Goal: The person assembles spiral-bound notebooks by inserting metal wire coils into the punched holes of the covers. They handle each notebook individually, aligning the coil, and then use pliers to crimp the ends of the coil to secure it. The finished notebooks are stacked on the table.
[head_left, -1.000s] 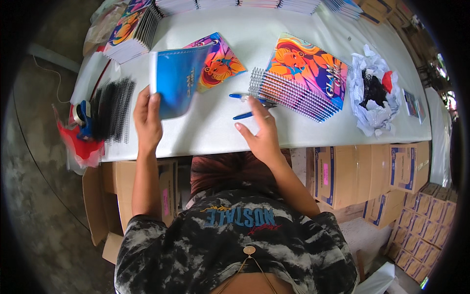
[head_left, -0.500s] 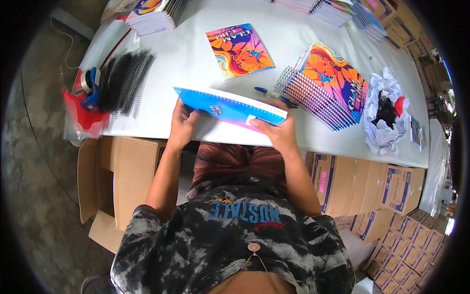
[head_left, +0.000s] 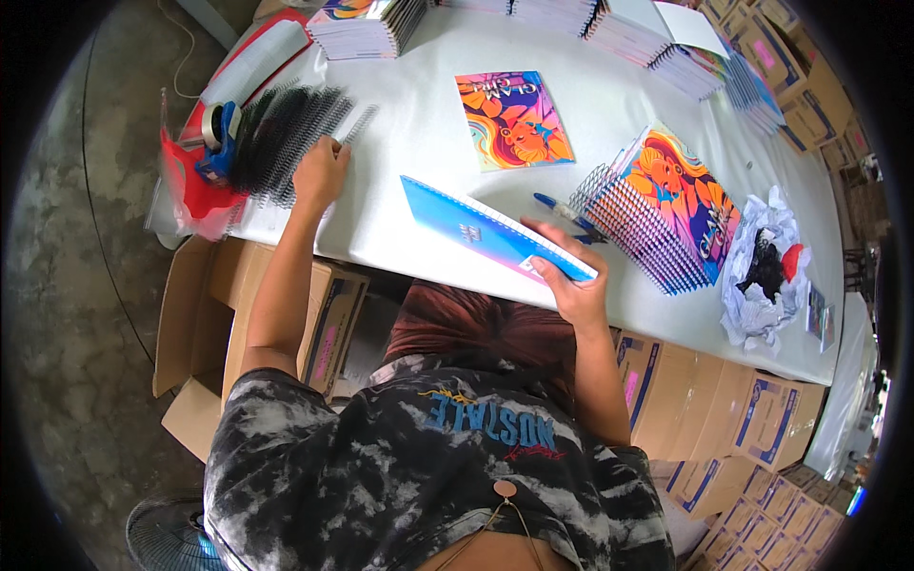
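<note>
My right hand (head_left: 577, 282) grips one end of an unbound notebook (head_left: 486, 233), its blue and pink cover facing me and a row of punched holes along the upper edge. The thumb lies on the cover, and the fingers go behind it. At the left, my left hand (head_left: 322, 173) is closed in a pinch on a dark spiral binding coil (head_left: 361, 124) at the side of a heap of black coils (head_left: 276, 143). A loose cover (head_left: 514, 119) with bright orange and purple art lies flat beyond the notebook. Right of it, coil-bound notebooks (head_left: 666, 205) are stacked.
A blue pen (head_left: 557, 203) lies beside the stack. Crumpled paper (head_left: 752, 276) holds black scraps at the right. By the coils sit a blue tape dispenser (head_left: 219, 143) and red plastic (head_left: 205, 195). More notebook stacks (head_left: 367, 33) line the far edge. Cardboard boxes (head_left: 690, 390) stand below the table.
My left hand has let go of the notebook and moved left to the coils, closing on one. My right hand alone keeps the notebook, now tilted more. The view has shifted left.
</note>
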